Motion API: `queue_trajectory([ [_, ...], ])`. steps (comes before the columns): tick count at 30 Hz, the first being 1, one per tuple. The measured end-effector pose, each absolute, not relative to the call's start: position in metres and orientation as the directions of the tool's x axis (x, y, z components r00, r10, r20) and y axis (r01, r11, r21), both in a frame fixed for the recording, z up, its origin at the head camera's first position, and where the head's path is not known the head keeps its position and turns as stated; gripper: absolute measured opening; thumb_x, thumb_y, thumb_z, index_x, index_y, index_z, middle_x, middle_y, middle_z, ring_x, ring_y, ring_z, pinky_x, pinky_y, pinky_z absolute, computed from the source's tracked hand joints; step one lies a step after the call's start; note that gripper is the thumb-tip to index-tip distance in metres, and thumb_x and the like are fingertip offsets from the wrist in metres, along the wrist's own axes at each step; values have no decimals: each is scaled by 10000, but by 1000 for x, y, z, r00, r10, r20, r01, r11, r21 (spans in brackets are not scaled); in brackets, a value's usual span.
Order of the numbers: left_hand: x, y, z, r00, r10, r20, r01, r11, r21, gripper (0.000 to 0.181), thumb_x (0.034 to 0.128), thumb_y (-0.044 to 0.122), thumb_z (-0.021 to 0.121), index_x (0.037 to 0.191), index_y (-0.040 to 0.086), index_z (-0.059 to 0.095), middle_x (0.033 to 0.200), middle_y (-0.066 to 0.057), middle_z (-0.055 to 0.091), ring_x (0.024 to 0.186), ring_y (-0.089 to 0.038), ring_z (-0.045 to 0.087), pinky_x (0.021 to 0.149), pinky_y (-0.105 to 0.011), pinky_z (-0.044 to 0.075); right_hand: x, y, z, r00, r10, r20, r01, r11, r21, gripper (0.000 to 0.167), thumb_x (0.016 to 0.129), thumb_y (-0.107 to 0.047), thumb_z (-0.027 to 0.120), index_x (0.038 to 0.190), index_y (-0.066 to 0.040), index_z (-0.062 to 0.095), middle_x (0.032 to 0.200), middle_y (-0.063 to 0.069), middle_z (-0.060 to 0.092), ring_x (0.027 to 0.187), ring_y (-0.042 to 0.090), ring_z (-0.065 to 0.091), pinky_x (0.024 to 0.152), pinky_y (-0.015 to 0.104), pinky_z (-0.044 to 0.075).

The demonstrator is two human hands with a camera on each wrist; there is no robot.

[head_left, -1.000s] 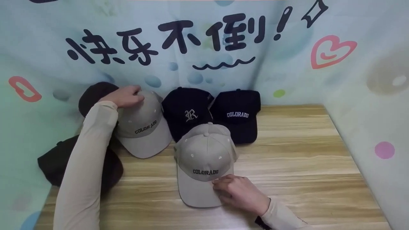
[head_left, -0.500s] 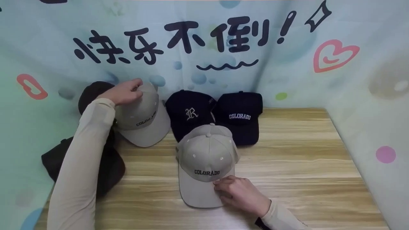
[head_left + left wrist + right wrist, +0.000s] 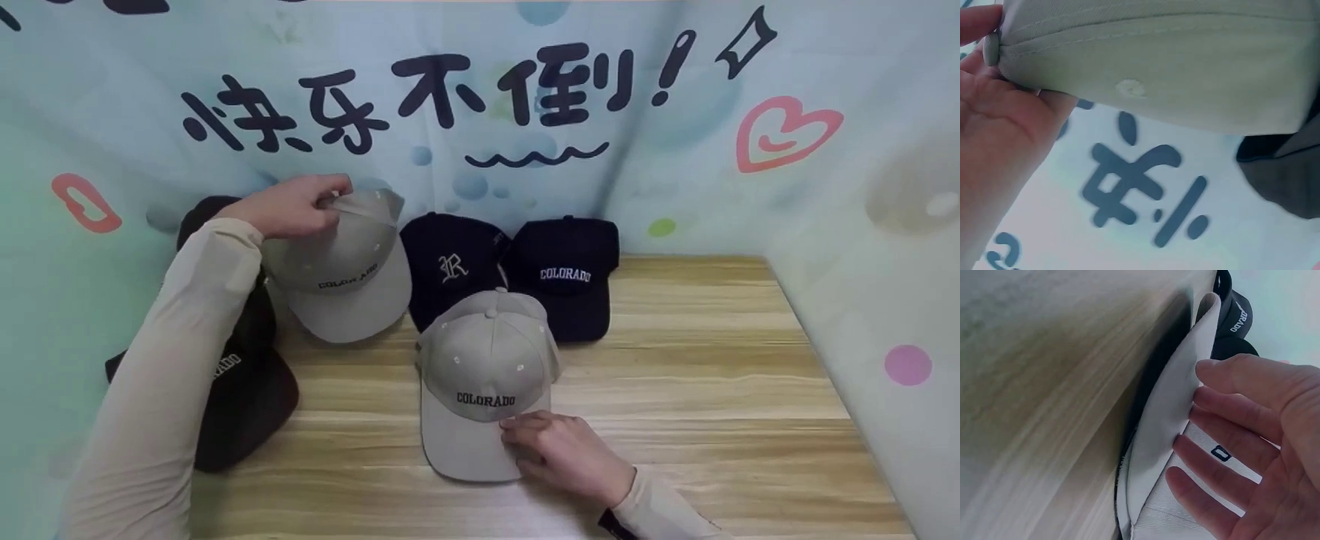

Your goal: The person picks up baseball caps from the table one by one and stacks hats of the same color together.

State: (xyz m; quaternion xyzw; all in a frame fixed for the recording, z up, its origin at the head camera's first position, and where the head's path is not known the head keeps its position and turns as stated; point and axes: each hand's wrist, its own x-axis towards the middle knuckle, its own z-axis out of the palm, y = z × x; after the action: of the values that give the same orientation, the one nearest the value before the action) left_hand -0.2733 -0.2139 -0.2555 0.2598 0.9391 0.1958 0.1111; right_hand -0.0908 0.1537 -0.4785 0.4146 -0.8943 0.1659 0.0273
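Note:
My left hand (image 3: 294, 206) pinches the top of a grey baseball cap (image 3: 337, 255) with dark COLORADO lettering, at the back left. In the left wrist view its fingers (image 3: 977, 25) are at the crown's top button. A second grey COLORADO baseball cap (image 3: 484, 367) sits at the middle front, with another grey edge showing behind its crown. My right hand (image 3: 566, 454) rests its fingertips on the right side of this cap's brim. In the right wrist view those fingers (image 3: 1230, 444) are extended and loosely spread against the brim (image 3: 1168, 410).
Two dark navy caps, one with an R (image 3: 450, 259) and one with COLORADO (image 3: 566, 277), stand at the back. Dark caps (image 3: 247, 405) lie at left, partly hidden by my left sleeve (image 3: 150, 375). Wooden table (image 3: 712, 390) extends right, and a printed cloth (image 3: 675, 165) hangs behind.
My left hand has lifted the back-left grey cap slightly and tilted it, and its brim has moved away from the front. The right hand stays at the front cap's brim. The view has shifted slightly.

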Motion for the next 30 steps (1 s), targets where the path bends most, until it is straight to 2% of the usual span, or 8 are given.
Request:
queue_trajectory([
  [8, -245, -194, -231, -770, 627, -120, 542, 741, 397, 197, 823, -5, 453, 1001, 62, 505, 804, -84, 467, 731, -240, 457, 622, -363, 368, -95, 157, -481, -635, -743, 210, -767, 573, -288, 254, 846, -147, 707, 1094, -93, 724, 1202, 33, 656, 1081, 226, 613, 859, 391, 504],
  [15, -222, -173, -225, -698, 703, -136, 612, 684, 397, 145, 804, -11, 467, 909, 88, 459, 780, -70, 422, 724, -232, 448, 634, -364, 375, -100, 165, -477, -618, -769, 167, -766, 539, -351, 309, 844, -170, 713, 1140, -81, 695, 1241, 63, 626, 1120, 237, 588, 906, 415, 477],
  [22, -201, -157, -226, -629, 760, -160, 656, 630, 415, 161, 802, -3, 469, 909, 116, 488, 754, -32, 428, 691, -192, 444, 605, -346, 384, -111, 186, -472, -594, -755, 279, -797, 504, -333, 307, 811, -161, 753, 1095, -61, 696, 1155, 94, 659, 1044, 238, 626, 879, 397, 494],
  [26, -188, -144, -227, -568, 807, -159, 694, 574, 434, 171, 796, 9, 479, 922, 121, 502, 742, -12, 455, 657, -169, 451, 576, -334, 392, -117, 203, -468, -619, -721, 310, -781, 528, -332, 316, 788, -147, 776, 1079, -53, 696, 1137, 108, 663, 1025, 251, 631, 870, 411, 498],
  [30, -177, -128, -237, -484, 858, -171, 721, 501, 479, 182, 814, 20, 487, 973, 105, 512, 774, -10, 495, 646, -148, 466, 568, -319, 410, -119, 214, -461, -665, -690, 285, -742, 568, -357, 327, 789, -125, 772, 1097, -52, 688, 1147, 109, 657, 1043, 269, 622, 883, 438, 488],
])
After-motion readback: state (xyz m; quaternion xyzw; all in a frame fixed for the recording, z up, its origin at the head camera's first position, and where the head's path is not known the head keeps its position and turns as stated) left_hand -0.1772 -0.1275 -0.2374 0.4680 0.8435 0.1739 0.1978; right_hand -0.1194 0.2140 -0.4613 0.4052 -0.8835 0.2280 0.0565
